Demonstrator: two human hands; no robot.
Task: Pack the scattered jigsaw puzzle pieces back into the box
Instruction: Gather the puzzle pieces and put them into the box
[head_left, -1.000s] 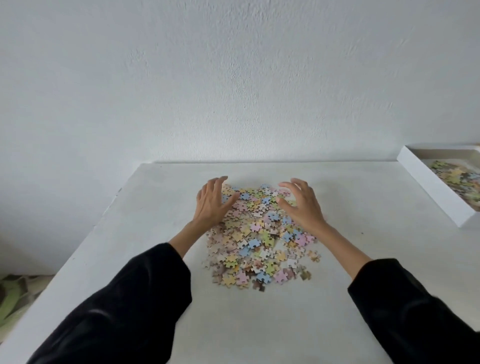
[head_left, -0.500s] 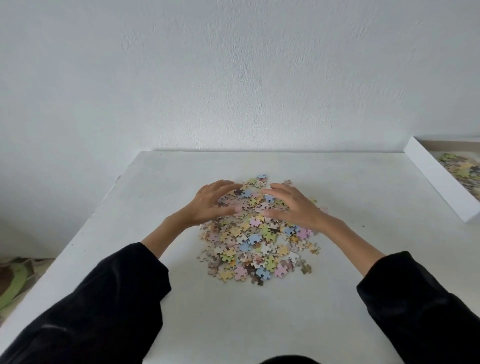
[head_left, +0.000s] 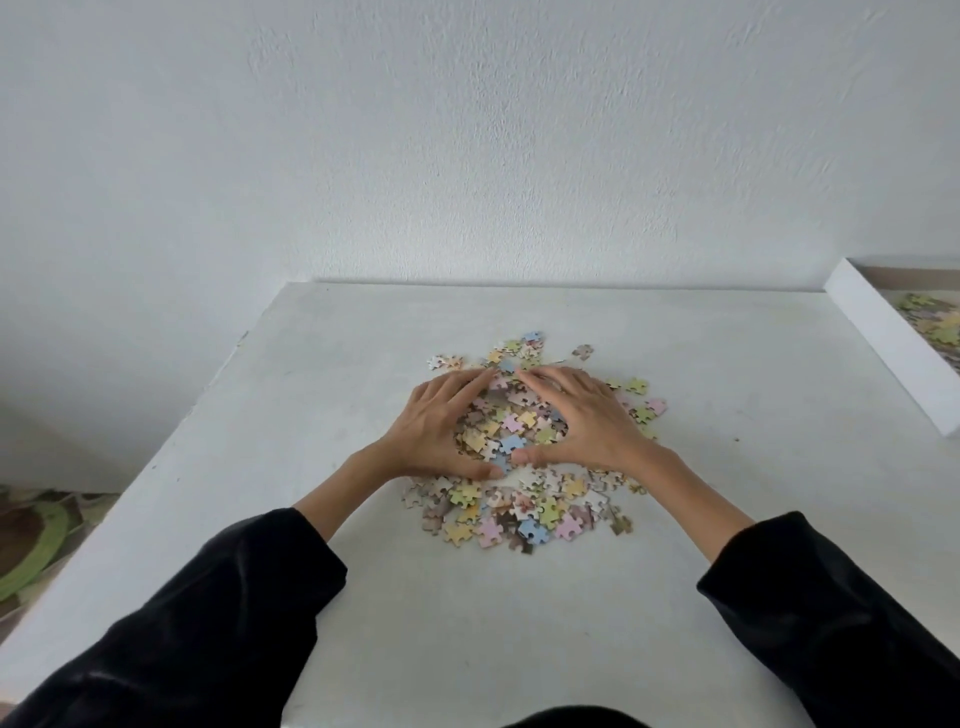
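A pile of pastel jigsaw pieces (head_left: 519, 509) lies in the middle of the white table (head_left: 467, 634). My left hand (head_left: 436, 426) and my right hand (head_left: 592, 421) rest on the pile's far half. Their fingertips meet at the far side and the thumbs meet near me, ringing a small mound of pieces (head_left: 506, 426). The fingers are nearly straight and press against the pieces. The white box (head_left: 893, 348) sits at the table's far right edge, partly cut off, with several pieces (head_left: 930, 322) inside it.
A few loose pieces (head_left: 644, 397) lie just outside my right hand, and others (head_left: 519, 345) beyond the fingertips. A white wall stands behind the table. A green and brown rug (head_left: 31, 545) shows on the floor at the left.
Both hands came together over the pile, from spread at its far sides to fingertips and thumbs touching. Pieces between them bunched into a mound. The view tilted slightly.
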